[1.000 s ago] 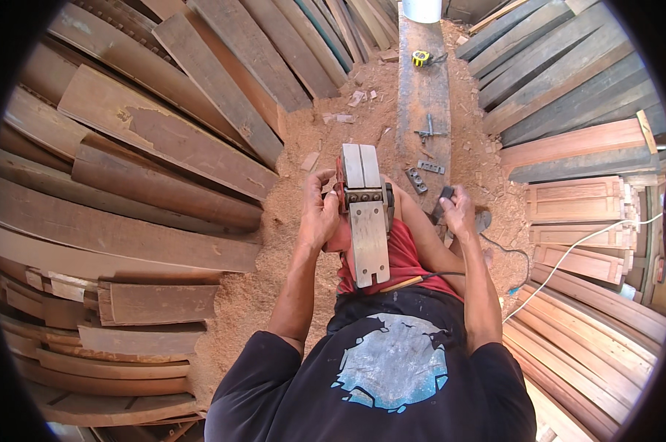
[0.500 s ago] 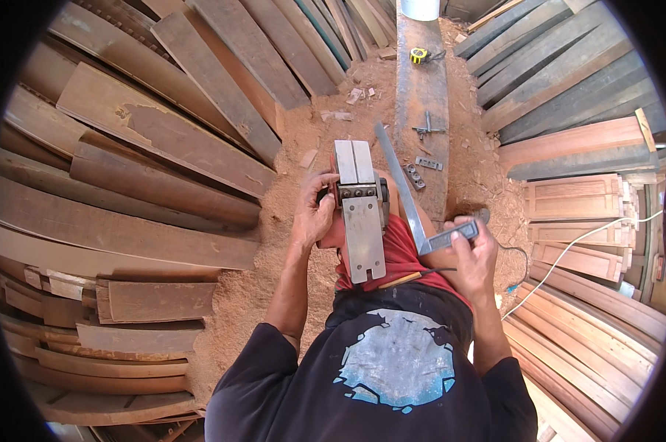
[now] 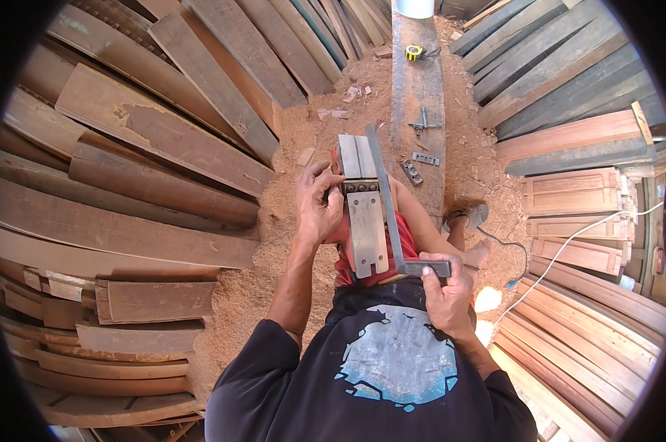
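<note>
Planer, upturned on the person's lap with its grey metal sole facing up, sits between the two hands. At its left side, the left hand clasps the body near the blade slot, fingers curled onto the edge. A second ago only this hand steadied it; since then a try square has been brought in, its long steel blade now lying along the sole's right edge, so the flatness check is under way. Further right, the right hand grips the square's dark stock, fingers wrapped shut. Sawdust covers the ground.
</note>
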